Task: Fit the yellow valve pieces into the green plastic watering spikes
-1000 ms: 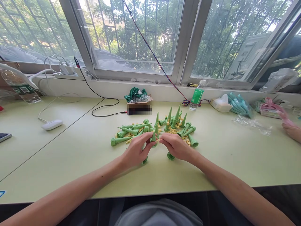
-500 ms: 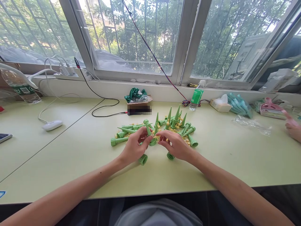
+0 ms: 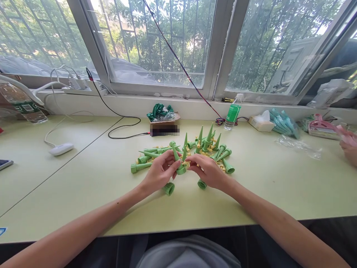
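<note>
My left hand [image 3: 158, 170] is closed around a green plastic watering spike [image 3: 181, 171], its point up and its wide threaded collar down. The fingertips of my right hand [image 3: 209, 171] pinch a small yellow valve [image 3: 185, 162] at the side of that spike; how far it sits in the spike cannot be made out. Behind both hands lies a pile of more green spikes [image 3: 141, 167], several standing upright with yellow valves on them. Loose yellow pieces [image 3: 222, 168] lie partly hidden by my right hand. Two spikes with open collars [image 3: 169, 189] lie nearer to me, under my hands.
Past the pile stand a small cardboard box [image 3: 164, 118] with green plastic and a water bottle [image 3: 232, 111]. Farther right are a tissue box [image 3: 261, 123] and a clear plastic wrapper [image 3: 302, 148]. Another person's hand [image 3: 348, 147] shows at the right edge. A white mouse [image 3: 61, 149] lies left.
My hands stay in almost the same place, with the left fingers shifted slightly on the spike. At the right edge, the other person's hand has moved a little.
</note>
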Demonstrator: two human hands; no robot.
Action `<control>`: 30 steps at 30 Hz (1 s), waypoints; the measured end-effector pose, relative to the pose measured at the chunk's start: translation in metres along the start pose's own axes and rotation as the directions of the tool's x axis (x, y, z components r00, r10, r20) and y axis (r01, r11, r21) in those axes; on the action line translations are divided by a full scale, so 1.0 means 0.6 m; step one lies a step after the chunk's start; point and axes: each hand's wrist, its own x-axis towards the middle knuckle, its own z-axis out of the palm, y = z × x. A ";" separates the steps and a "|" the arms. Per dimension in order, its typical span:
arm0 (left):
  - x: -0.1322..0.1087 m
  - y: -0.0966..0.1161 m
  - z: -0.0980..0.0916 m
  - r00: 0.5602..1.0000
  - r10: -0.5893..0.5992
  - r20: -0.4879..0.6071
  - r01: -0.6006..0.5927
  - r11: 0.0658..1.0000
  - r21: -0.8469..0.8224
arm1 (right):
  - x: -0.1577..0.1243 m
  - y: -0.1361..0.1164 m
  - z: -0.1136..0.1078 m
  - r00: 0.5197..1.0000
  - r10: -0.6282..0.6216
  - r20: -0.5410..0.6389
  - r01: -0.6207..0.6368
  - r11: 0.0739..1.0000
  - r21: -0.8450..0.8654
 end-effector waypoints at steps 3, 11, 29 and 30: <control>0.001 -0.001 0.001 1.000 0.004 0.011 -0.004 1.000 -0.014 | 0.000 0.001 0.000 1.000 -0.010 0.002 0.010 1.000 -0.005; -0.011 -0.007 0.001 0.982 0.188 0.028 -0.184 0.897 0.403 | -0.001 -0.005 -0.004 0.999 0.020 0.039 -0.019 1.000 -0.017; -0.013 -0.005 0.002 0.882 0.423 0.205 -0.458 0.675 0.578 | 0.002 -0.012 -0.008 0.990 0.114 0.088 -0.116 0.993 0.018; -0.013 -0.005 0.002 0.884 0.426 0.194 -0.452 0.672 0.587 | 0.002 -0.012 -0.008 0.990 0.112 0.081 -0.114 0.993 0.021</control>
